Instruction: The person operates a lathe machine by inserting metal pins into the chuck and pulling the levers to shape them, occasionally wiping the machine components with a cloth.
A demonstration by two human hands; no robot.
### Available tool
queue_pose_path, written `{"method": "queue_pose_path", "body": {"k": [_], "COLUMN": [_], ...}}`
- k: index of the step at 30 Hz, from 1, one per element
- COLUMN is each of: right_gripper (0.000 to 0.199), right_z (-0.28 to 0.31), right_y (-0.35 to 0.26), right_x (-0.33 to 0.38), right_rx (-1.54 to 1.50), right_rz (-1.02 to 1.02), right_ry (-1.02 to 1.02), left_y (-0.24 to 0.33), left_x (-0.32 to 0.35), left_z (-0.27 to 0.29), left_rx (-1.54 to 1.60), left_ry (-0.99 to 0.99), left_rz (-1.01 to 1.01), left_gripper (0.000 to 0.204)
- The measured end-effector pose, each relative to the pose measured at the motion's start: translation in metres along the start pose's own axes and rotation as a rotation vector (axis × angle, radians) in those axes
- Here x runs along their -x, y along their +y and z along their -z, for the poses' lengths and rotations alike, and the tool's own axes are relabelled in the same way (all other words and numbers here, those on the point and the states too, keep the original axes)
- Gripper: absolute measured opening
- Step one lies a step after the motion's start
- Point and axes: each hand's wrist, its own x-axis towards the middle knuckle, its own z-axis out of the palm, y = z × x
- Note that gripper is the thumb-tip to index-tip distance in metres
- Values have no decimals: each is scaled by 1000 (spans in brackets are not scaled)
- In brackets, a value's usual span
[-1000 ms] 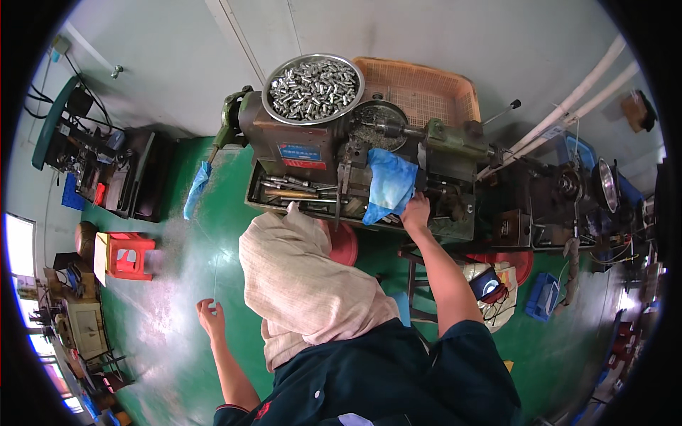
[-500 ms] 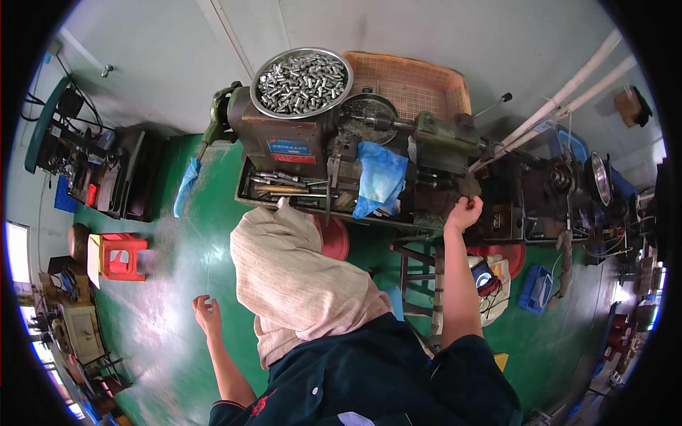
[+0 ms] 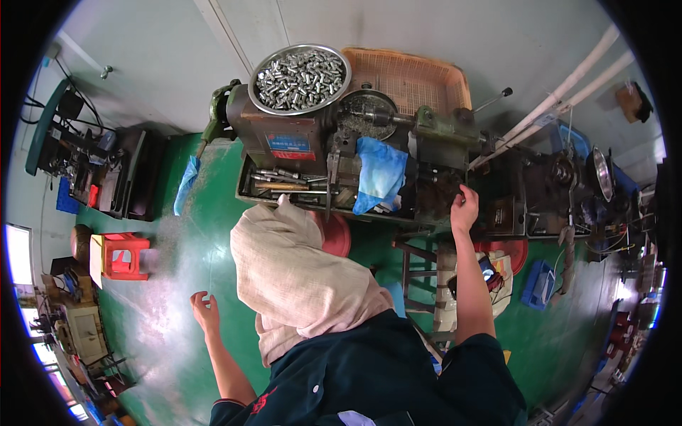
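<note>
My right hand (image 3: 464, 209) is raised at the right end of a small bench lathe (image 3: 288, 129). Its fingers are loosely bent and apart, and I see nothing held in them. My left hand (image 3: 204, 309) hangs out to the left over the floor, fingers curled loosely with a gap at the thumb, holding nothing. A blue-and-white cloth (image 3: 380, 176) drapes over the middle of the lathe. A steel bowl (image 3: 253, 89) of small metal cylinders (image 3: 300, 79) rests on top of the machine. Tools lie in the lathe's front tray (image 3: 244, 186).
An orange plastic basket (image 3: 430, 67) stands behind the lathe. A lever with a black knob (image 3: 506, 92) sticks out at its right. A wooden stool (image 3: 418, 273), a blue bin (image 3: 538, 285) and a red plastic stool (image 3: 128, 255) stand on the green floor. A beige cloth (image 3: 298, 277) covers my lap.
My right hand has shifted slightly, and its fingers are further apart. A brownish piece by its fingertips no longer shows there. My left hand has barely moved.
</note>
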Motion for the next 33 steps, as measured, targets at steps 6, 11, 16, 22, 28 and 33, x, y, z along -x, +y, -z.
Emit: {"method": "queue_pose_path", "body": {"k": [6,11,16,22,28,33], "right_gripper": [16,16,23,37,38,37], "right_z": [42,66,47,35,53,84], "right_y": [-41,-94,-112,-96,-64,-40], "right_x": [-32,-101,-182,-230,-228,-202], "right_rx": [-691,-426,288,707,711,713], "right_rz": [-173,215,636,414,304,407], "right_ry": [236,272,121,-230,-240,-149], "left_y": [40,97,143,165,162,154], "left_x": [-55,-114,-167,-182,-191,-195], "left_z": [13,23,6,-1,0,-9], "left_rx": [63,51,-6,-61,-58,-117], "left_ry": [88,347,346,102,41,144], "left_rz": [-136,-353,-397,-275,-255,-323], "left_gripper": [16,21,43,42,29,25]}}
